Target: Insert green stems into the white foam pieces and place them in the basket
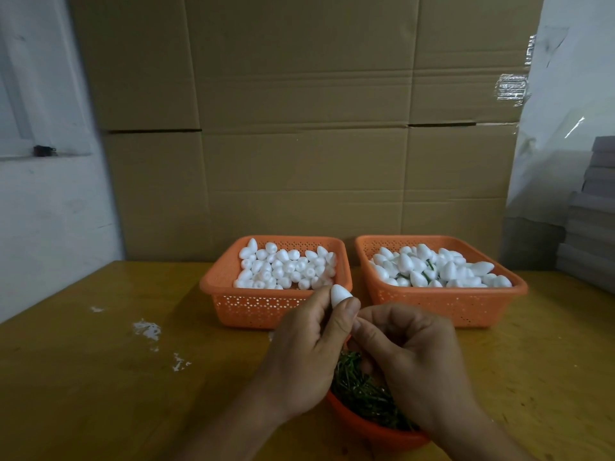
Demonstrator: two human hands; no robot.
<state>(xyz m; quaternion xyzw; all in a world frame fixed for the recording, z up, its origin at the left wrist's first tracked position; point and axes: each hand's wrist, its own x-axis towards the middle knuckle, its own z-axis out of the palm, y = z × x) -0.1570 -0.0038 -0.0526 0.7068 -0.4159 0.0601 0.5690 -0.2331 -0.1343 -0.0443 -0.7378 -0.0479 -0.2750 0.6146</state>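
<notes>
Holding one foam piece above the stems

We pinch a white foam piece in our left hand, in front of the left basket. Our right hand curls against it, perhaps gripping a stem, above the bowl of green stems.

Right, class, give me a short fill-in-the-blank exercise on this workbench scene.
1. The left hand pinches one white foam piece shaped like a ____.
2. Both baskets at the back are coloured ____.
3. The loose green stems lie in an orange ____ under the hands.
4. Foam pieces with stems fill the basket on the ____.

Missing words: cone; orange; bowl; right
</notes>
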